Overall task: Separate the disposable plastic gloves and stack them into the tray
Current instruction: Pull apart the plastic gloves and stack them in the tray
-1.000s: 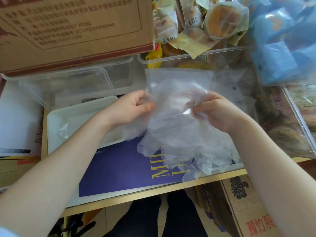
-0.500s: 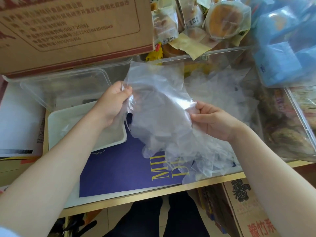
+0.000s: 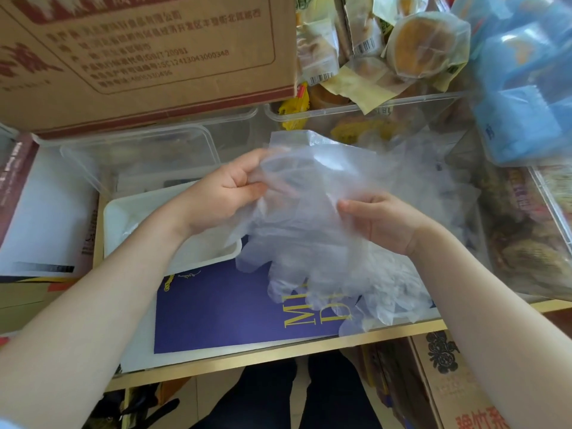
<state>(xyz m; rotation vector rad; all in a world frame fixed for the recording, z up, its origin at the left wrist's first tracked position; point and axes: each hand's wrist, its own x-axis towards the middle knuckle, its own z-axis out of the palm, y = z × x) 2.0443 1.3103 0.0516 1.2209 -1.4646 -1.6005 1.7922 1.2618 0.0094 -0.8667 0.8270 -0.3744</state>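
1. Left hand point(image 3: 229, 193), centre-left of frame: fingers curled, pinching the left edge of the clear plastic gloves point(image 3: 309, 230).
2. Right hand point(image 3: 383, 224), centre-right: thumb and fingers curled, pinching the right part of the same bunch.
3. The gloves are held up between both hands at frame centre, crumpled and overlapping; cuff edge toward the top, finger ends hanging down over the purple book point(image 3: 223, 314). Cannot tell how many gloves are in the bunch.
4. More loose clear plastic lies below and right of the held bunch, near the table's front edge point(image 3: 247, 357).
5. White tray point(image 3: 123, 218) sits left of centre, under the left wrist, its near corner just beside the purple book. Something thin and clear lies in it; cannot tell what.
6. Clear plastic container point(image 3: 148, 156) just behind the tray, upper left of centre.
7. Cardboard box point(image 3: 148, 57) with printed text fills the upper left.
8. Wrapped pastries point(image 3: 424, 44) in a clear bin at upper centre-right.
9. Blue packets point(image 3: 523, 88) in the upper right corner.
10. Another cardboard box point(image 3: 452, 385) at lower right, below table level.
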